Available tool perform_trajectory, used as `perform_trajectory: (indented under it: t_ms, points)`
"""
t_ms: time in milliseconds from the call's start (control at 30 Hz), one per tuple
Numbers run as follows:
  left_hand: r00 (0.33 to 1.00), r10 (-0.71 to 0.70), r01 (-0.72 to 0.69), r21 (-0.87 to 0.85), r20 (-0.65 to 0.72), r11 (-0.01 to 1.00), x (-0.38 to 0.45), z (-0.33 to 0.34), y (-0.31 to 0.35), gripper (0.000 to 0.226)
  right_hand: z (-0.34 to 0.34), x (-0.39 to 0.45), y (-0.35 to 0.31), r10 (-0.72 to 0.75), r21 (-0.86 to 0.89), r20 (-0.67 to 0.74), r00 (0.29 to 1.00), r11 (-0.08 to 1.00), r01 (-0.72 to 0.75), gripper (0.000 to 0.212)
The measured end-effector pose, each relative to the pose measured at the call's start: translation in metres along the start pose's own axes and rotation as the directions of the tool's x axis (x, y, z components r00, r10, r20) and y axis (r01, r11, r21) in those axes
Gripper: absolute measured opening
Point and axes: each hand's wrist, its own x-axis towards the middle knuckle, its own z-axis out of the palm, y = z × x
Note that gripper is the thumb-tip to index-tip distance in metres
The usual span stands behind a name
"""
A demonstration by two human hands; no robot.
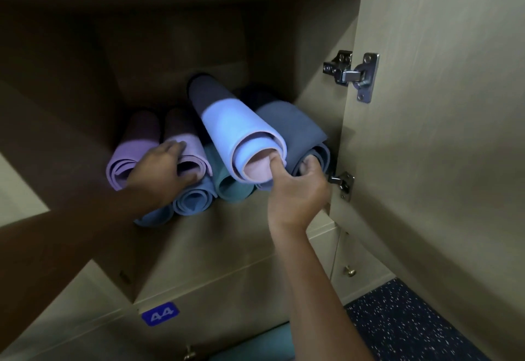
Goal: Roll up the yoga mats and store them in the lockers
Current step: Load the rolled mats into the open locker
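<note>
Right grip (295, 187) pinches rolled foam blue mat (235, 125); left grip (162, 170) presses lilac roll (184, 147).

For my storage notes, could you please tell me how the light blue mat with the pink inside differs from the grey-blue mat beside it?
The light blue mat lies on top of the stack, tilted; the grey-blue mat sits lower, against the locker wall. The right hand has its thumb inside the light blue mat's roll. Both are rolled, ends facing outward.

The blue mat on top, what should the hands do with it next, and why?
Probably push it deeper. The blue mat sticks out past the stack, tilted on the teal mat; the right hand has its thumb in the roll's end, while the left hand rests on the purple mats.
</note>
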Motion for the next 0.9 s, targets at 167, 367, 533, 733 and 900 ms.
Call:
perform_trajectory:
  t_ms: [167, 367, 533, 733, 900]
  points:
    - [1.000, 0.015, -0.015, -0.010, 0.007, 1.000, -0.006, -0.004, -0.008, 0.084, 0.038, -0.015, -0.012, 0.019, 0.106, -0.030, 0.999, 0.994, -0.016, 0.041]
    - [0.999, 0.019, -0.016, -0.103, 0.027, 0.995, -0.009, -0.006, -0.014, 0.099, 0.077, -0.020, 0.017, 0.100, 0.093, -0.015, 0.995, 0.991, -0.098, 0.038]
    - [0.997, -0.028, 0.010, -0.228, -0.072, 0.974, -0.005, 0.002, 0.004, 0.134, 0.091, -0.019, 0.039, 0.122, 0.054, 0.011, 0.993, 0.991, -0.122, 0.032]
    - [0.996, -0.012, 0.012, 0.001, -0.088, 1.000, 0.032, 0.004, 0.035, 0.123, 0.095, -0.012, 0.045, 0.145, 0.060, 0.057, 0.988, 0.987, -0.149, 0.037]
    - [0.996, 0.079, -0.082, 0.074, 0.046, 0.994, 0.069, -0.003, 0.028, 0.105, 0.093, -0.004, 0.053, 0.146, 0.118, 0.203, 0.968, 0.978, -0.172, 0.025]
